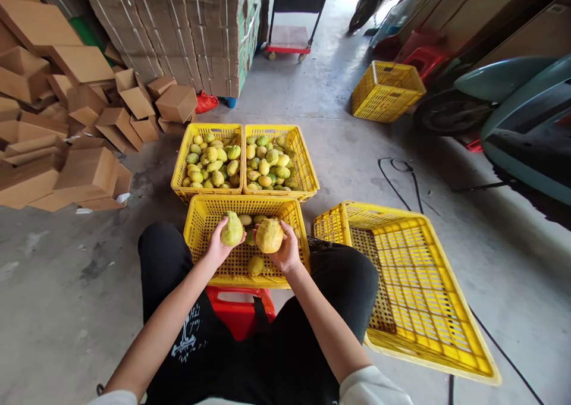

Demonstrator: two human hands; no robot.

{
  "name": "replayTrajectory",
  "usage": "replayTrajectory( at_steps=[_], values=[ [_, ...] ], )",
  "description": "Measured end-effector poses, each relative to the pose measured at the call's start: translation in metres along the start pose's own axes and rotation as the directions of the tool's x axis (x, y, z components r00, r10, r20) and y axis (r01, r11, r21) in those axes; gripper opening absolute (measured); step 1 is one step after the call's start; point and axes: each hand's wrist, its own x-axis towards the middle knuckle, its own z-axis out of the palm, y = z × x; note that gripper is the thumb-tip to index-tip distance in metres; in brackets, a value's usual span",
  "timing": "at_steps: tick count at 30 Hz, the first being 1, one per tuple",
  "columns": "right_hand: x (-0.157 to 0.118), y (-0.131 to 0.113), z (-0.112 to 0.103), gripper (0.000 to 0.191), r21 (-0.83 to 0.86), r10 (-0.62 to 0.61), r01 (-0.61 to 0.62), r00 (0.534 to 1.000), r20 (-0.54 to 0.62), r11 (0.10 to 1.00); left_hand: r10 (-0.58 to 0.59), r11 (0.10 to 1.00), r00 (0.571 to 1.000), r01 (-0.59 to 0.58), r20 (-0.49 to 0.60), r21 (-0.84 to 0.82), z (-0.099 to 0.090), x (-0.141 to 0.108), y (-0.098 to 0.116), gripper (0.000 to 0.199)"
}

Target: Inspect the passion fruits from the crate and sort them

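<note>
My left hand (217, 245) is wrapped around a greenish-yellow fruit (232, 230), like a small papaya. A rounder, yellower fruit (269, 236) of the same look sits in my right hand (288, 253), fingers curled about its side and underneath. Both hands are over the near yellow plastic crate (196, 216), which stands between my knees. Inside that crate, a single fruit (256, 266) lies near the front, and several more lie at the back, partly hidden behind the held ones.
Beyond it stand a left crate (177, 176) and a right crate (307, 176), both holding many such fruits. An open crate (428, 274) lies tilted at my right. Cardboard boxes (84, 176) are heaped left. A scooter (513, 96), a cable (417, 188) and a trolley (288, 39) are farther off.
</note>
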Motion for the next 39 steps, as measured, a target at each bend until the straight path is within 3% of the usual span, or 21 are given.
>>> replayTrajectory(
  at_steps=[6, 10, 16, 20, 23, 28, 34, 39],
  values=[
    [-0.004, -0.006, 0.004, 0.041, -0.008, -0.062, 0.063, 0.989, 0.137, 0.998, 0.060, 0.991, 0.996, -0.052, 0.064, -0.119, -0.003, -0.002, 0.002, 0.040],
    [-0.004, -0.007, -0.001, 0.037, -0.021, -0.026, 0.028, 0.995, 0.100, 0.999, 0.057, 0.993, 0.993, -0.046, 0.106, -0.110, -0.003, -0.001, 0.000, 0.039],
    [-0.006, -0.007, 0.001, 0.037, 0.004, -0.025, 0.025, 0.995, 0.092, 1.000, 0.026, 0.999, 0.999, -0.025, 0.030, -0.030, -0.001, -0.001, -0.003, 0.022],
    [-0.008, -0.007, 0.005, 0.037, 0.010, -0.018, 0.017, 0.997, 0.079, 1.000, 0.021, 0.999, 0.998, -0.018, 0.056, -0.044, 0.001, -0.003, -0.003, 0.029],
    [-0.008, -0.009, 0.004, 0.040, -0.008, 0.000, 0.001, 0.991, 0.130, 1.000, 0.054, 0.992, 0.996, -0.045, 0.076, -0.117, 0.002, -0.005, -0.003, 0.040],
    [-0.006, -0.017, -0.001, 0.038, 0.000, -0.052, 0.052, 0.993, 0.110, 0.999, 0.090, 0.982, 0.992, -0.073, 0.091, -0.171, 0.001, -0.007, 0.000, 0.044],
    [-0.009, -0.021, 0.001, 0.035, 0.033, -0.143, 0.141, 0.987, 0.079, 0.990, 0.038, 0.966, 0.999, -0.044, -0.028, -0.255, 0.006, -0.008, 0.006, 0.031],
    [-0.009, -0.015, 0.008, 0.035, 0.000, -0.160, 0.160, 0.984, 0.077, 0.987, 0.028, 0.974, 1.000, -0.025, 0.012, -0.224, 0.009, -0.012, 0.005, 0.031]
  ],
)
